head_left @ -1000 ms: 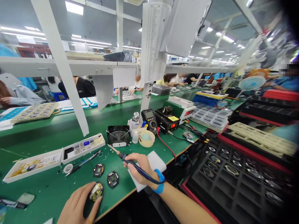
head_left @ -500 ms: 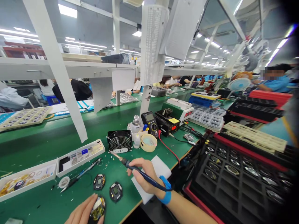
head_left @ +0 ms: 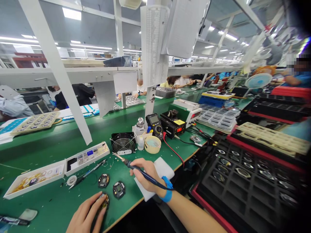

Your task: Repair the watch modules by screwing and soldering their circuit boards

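In my right hand (head_left: 147, 173) is a soldering iron (head_left: 127, 162), gripped by its dark blue handle, its metal tip pointing up and left in front of a small black fan (head_left: 123, 143). A blue strap rings that wrist. My left hand (head_left: 87, 212) lies at the bench's front edge with its fingers closed round a watch module (head_left: 106, 203), mostly covered by the fingers. Two more round black watch modules, one farther back (head_left: 103, 180) and one to the right (head_left: 119, 189), lie flat on the green bench just beyond it.
White parts trays (head_left: 87, 158) and tweezers (head_left: 88, 173) lie left. Behind the iron stand a round cream tub (head_left: 152, 144), a multimeter (head_left: 155, 125) and a black soldering station (head_left: 173, 124). A white pad (head_left: 159, 174) lies under my right wrist. A black compartment tray (head_left: 233, 194) stands right.
The view has shifted slightly. My left fingers now cover more of the watch module, whose yellowish inside showed before. My right hand still holds the soldering iron in nearly the same place.
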`<state>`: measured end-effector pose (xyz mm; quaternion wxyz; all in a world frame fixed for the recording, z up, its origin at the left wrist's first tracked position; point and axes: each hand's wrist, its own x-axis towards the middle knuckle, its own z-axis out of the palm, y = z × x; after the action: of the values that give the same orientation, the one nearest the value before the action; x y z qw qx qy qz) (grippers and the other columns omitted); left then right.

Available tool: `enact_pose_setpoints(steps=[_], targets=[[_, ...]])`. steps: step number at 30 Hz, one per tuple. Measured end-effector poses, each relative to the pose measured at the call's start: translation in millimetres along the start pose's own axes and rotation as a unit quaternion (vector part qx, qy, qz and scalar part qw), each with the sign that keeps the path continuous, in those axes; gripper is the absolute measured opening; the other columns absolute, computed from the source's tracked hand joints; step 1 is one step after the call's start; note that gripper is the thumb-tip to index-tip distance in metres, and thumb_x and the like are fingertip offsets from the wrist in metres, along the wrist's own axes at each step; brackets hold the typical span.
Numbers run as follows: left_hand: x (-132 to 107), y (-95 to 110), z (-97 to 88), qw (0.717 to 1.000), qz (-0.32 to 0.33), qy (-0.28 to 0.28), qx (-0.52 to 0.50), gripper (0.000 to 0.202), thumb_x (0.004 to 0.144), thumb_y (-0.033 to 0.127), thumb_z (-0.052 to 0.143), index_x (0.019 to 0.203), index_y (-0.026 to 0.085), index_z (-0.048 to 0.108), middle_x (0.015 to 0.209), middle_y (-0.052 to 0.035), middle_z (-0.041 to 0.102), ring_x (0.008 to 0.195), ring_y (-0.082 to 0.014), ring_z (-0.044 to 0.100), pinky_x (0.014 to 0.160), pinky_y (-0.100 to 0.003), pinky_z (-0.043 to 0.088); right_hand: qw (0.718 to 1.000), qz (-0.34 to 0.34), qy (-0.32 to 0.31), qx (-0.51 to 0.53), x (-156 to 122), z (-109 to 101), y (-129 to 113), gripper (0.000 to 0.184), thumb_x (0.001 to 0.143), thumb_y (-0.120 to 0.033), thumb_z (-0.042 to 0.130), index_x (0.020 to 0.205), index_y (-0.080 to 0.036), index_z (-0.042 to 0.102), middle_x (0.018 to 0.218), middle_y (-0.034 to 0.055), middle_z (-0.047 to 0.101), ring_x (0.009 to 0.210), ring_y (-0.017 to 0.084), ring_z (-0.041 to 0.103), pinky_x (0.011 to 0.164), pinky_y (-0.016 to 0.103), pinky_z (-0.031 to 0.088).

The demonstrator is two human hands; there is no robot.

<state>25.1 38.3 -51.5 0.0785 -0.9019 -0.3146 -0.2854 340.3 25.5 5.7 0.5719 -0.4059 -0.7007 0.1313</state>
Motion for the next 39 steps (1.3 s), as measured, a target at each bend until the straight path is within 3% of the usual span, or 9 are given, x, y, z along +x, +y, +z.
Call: enact_pose_setpoints(steps=[10, 17, 27, 35, 39], targets=[[9, 26, -16.3, 0.991, -0.121, -0.006, -0.062, 0.032, 0.104, 0.046, 0.058, 0.13, 0.03, 0.067, 0.133, -0.007, 0.068, 0.119, -0.0262, 0.069, 0.102, -0.042, 0.063, 1.0, 0.027, 0.0, -0.006, -2, 1, 0, 0.02, 0.097, -0.025, 0.055, 0.115, -0.021, 0.062, 0.081, 0.0023, 0.075, 0.07, 0.017, 0.072, 0.068, 0.03, 0.056], [14, 35, -24.0, 0.99, -0.123, 0.007, -0.074, 0.032, 0.107, 0.042, 0.051, 0.133, 0.035, 0.068, 0.126, -0.006, 0.068, 0.111, -0.0248, 0.071, 0.093, -0.041, 0.066, 0.999, 0.041, 0.004, 0.005, -4, 2, 2, 0.018, 0.099, -0.024, 0.055, 0.116, -0.022, 0.062, 0.08, 0.0008, 0.075, 0.071, 0.018, 0.073, 0.069, 0.03, 0.056], [13, 46, -30.7, 0.978, -0.169, -0.027, -0.116, 0.031, 0.109, 0.036, 0.048, 0.131, 0.034, 0.069, 0.133, -0.0064, 0.065, 0.119, -0.0256, 0.065, 0.102, -0.044, 0.06, 0.997, 0.075, -0.001, 0.025, -15, 0, 9, 0.021, 0.105, -0.036, 0.051, 0.119, -0.021, 0.058, 0.085, 0.0035, 0.074, 0.083, 0.021, 0.074, 0.08, 0.036, 0.059], [14, 46, -31.6, 0.967, -0.196, -0.005, -0.163, 0.025, 0.106, 0.038, 0.053, 0.125, 0.027, 0.065, 0.127, -0.0063, 0.067, 0.118, -0.0249, 0.065, 0.102, -0.042, 0.059, 0.996, 0.087, 0.002, 0.03, -13, 2, 9, 0.022, 0.106, -0.039, 0.052, 0.119, -0.021, 0.058, 0.085, 0.0036, 0.074, 0.083, 0.021, 0.074, 0.077, 0.035, 0.059], [13, 45, -30.0, 0.967, -0.186, -0.018, -0.172, 0.023, 0.107, 0.036, 0.05, 0.122, 0.03, 0.066, 0.13, -0.005, 0.065, 0.118, -0.0247, 0.064, 0.103, -0.043, 0.058, 0.995, 0.097, 0.005, 0.032, -14, 2, 9, 0.022, 0.106, -0.038, 0.053, 0.119, -0.022, 0.059, 0.087, 0.0039, 0.075, 0.082, 0.021, 0.074, 0.076, 0.034, 0.058]])
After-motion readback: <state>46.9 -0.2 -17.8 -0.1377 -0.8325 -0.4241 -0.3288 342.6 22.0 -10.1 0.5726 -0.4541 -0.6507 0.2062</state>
